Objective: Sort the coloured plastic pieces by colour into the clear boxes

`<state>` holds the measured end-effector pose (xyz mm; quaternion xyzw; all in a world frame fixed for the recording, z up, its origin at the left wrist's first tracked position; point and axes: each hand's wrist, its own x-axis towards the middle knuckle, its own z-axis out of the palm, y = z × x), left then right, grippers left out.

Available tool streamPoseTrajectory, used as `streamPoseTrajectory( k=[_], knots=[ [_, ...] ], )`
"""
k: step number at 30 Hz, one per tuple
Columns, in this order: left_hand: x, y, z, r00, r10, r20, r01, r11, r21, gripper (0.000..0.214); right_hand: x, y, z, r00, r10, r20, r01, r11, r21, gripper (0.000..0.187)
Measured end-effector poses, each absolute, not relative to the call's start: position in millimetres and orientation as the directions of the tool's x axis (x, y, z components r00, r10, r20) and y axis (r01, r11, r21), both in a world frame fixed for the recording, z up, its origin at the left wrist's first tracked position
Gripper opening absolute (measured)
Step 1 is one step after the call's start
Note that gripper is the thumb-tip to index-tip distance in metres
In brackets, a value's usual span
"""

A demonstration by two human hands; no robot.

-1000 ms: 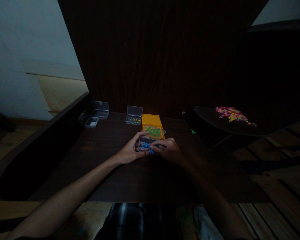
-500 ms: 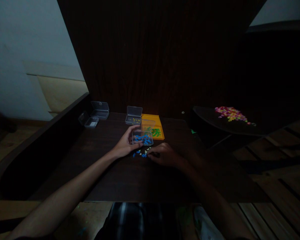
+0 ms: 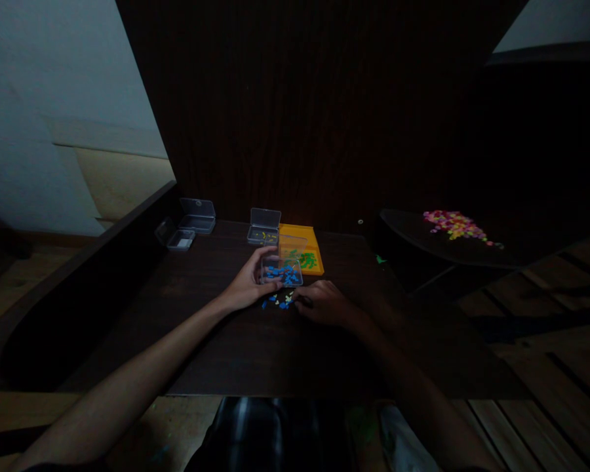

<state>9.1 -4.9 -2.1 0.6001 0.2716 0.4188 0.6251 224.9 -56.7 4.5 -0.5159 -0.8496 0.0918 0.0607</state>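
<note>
My left hand grips the left side of a small clear plastic box that holds blue beads, resting on the dark table. A few loose blue and pale beads lie on the table just in front of the box. My right hand rests on the table right of those beads, its fingers curled with the tips at them; what they pinch is too dark to make out. Behind the clear box sits an orange tray with green beads.
Three more small clear boxes stand open at the table's back: one with yellow bits, one further left, one near the left edge. A pile of multicoloured beads lies on a dark round surface to the right. Wooden floor surrounds the table.
The clear box left both hands' grip near me and now sits further back, held by my left hand only. Loose beads appeared on the table and my right hand dropped beside them.
</note>
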Motion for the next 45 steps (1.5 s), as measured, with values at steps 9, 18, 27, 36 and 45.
streamPoseTrajectory(
  k=[9,18,27,36,45],
  knots=[
    [9,-4,-3,0.506,0.846,0.165,-0.193,-0.076,0.978,0.074,222,-56,5,-0.447,0.894,-0.032,0.879,0.432,-0.203,0.016],
    [9,-4,-3,0.495,0.853,0.167,-0.193,-0.080,0.978,0.073,227,-54,12,-0.503,0.862,0.061,0.800,0.491,-0.343,0.010],
    [11,-5,-3,0.506,0.843,0.184,-0.217,-0.083,0.973,0.072,234,-57,32,-0.375,0.926,0.053,0.442,0.228,-0.868,0.029],
    [16,-16,-3,0.580,0.801,0.150,-0.239,-0.009,0.971,0.074,235,-53,23,-0.221,0.969,0.114,0.318,0.182,-0.931,0.038],
    [21,-25,1,0.630,0.768,0.117,-0.257,0.064,0.964,0.072,230,-50,12,-0.233,0.866,0.442,0.647,0.477,-0.594,0.019]
  ],
)
